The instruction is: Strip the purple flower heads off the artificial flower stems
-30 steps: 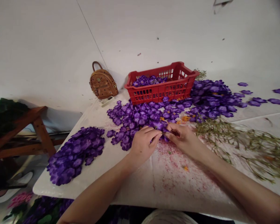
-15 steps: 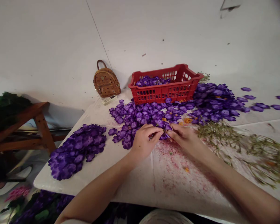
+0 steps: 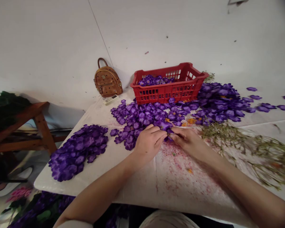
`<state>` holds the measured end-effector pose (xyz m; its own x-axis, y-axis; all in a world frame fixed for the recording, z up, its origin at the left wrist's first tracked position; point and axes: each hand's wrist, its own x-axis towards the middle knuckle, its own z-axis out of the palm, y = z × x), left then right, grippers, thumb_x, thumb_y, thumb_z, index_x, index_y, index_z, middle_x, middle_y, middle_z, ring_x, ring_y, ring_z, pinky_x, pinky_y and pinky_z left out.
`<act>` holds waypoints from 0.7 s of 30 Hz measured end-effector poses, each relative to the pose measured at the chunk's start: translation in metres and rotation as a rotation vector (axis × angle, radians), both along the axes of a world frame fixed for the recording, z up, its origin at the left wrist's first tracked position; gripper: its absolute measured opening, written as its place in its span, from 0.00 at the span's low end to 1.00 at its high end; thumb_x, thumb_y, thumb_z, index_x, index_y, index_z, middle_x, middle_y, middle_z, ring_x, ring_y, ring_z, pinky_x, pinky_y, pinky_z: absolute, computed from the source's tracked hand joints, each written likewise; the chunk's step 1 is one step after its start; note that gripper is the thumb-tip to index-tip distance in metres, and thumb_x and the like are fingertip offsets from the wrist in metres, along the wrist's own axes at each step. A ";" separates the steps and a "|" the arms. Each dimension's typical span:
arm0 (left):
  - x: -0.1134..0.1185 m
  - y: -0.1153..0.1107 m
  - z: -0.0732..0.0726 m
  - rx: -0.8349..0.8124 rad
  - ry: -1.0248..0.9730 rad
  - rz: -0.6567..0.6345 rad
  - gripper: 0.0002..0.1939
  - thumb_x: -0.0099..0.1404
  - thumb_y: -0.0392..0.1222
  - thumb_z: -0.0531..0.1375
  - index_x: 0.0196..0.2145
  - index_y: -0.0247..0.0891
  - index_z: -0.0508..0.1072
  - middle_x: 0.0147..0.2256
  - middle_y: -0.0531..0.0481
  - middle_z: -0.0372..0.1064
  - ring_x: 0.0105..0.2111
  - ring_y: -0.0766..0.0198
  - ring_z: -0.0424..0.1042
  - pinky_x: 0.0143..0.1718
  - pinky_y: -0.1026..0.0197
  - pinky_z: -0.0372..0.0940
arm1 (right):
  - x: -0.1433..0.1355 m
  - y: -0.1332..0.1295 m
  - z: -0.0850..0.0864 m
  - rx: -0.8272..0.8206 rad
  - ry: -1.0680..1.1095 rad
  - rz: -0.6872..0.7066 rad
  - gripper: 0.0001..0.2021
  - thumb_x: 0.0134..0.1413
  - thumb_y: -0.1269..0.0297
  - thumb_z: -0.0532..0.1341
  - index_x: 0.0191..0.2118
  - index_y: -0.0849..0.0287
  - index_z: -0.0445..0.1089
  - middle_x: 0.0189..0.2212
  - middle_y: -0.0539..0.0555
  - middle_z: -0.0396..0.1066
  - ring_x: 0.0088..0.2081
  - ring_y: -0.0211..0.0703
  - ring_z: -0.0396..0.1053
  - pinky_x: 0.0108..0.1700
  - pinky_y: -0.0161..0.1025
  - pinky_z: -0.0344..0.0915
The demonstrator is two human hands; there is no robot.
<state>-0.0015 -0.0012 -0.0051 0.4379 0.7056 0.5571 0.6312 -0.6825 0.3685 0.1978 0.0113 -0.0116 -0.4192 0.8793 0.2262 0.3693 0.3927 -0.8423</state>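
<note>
My left hand (image 3: pixel 149 142) and my right hand (image 3: pixel 186 139) meet near the middle of the table, fingertips pinched close together. Between them is a purple flower (image 3: pixel 165 125), partly hidden by the fingers. Just beyond lie loose purple petals (image 3: pixel 144 115), spread up to the red basket (image 3: pixel 166 91), which holds more purple flowers (image 3: pixel 154 80). Yellow flower centres (image 3: pixel 191 121) lie to the right of the hands. Green stems (image 3: pixel 251 145) are heaped beyond my right forearm.
A mound of purple petals (image 3: pixel 79 150) sits at the table's left. Another pile (image 3: pixel 219 99) is right of the basket. A brown backpack (image 3: pixel 108 80) and a calculator-like device (image 3: pixel 111 99) stand by the wall. A wooden stand (image 3: pixel 44 129) is beyond the table's left edge.
The fingers of my left hand have closed in more over the flower, hiding more of it. The view has shifted slightly; the piles look the same.
</note>
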 end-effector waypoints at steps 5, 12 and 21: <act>0.001 0.002 0.002 -0.119 -0.151 0.027 0.08 0.71 0.39 0.61 0.35 0.39 0.81 0.29 0.51 0.76 0.30 0.64 0.71 0.36 0.60 0.66 | -0.002 0.002 0.003 -0.059 0.049 -0.006 0.14 0.64 0.57 0.54 0.27 0.55 0.60 0.24 0.47 0.56 0.28 0.40 0.55 0.32 0.39 0.55; 0.003 0.001 0.000 -0.173 -0.314 0.070 0.04 0.68 0.37 0.65 0.37 0.40 0.82 0.32 0.51 0.78 0.32 0.64 0.72 0.37 0.61 0.68 | -0.002 0.002 0.004 -0.012 0.065 0.001 0.13 0.65 0.58 0.54 0.31 0.56 0.66 0.25 0.48 0.60 0.29 0.41 0.58 0.32 0.38 0.56; 0.004 0.002 -0.004 0.002 -0.157 0.029 0.09 0.72 0.38 0.60 0.36 0.39 0.81 0.31 0.50 0.76 0.31 0.63 0.69 0.39 0.58 0.64 | -0.002 0.002 0.005 0.016 0.016 -0.015 0.13 0.65 0.58 0.53 0.29 0.56 0.63 0.25 0.48 0.59 0.29 0.41 0.58 0.32 0.39 0.56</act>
<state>0.0026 0.0005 -0.0089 0.3246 0.7157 0.6183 0.5857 -0.6654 0.4628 0.1958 0.0131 -0.0062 -0.4021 0.8816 0.2473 0.3619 0.4011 -0.8415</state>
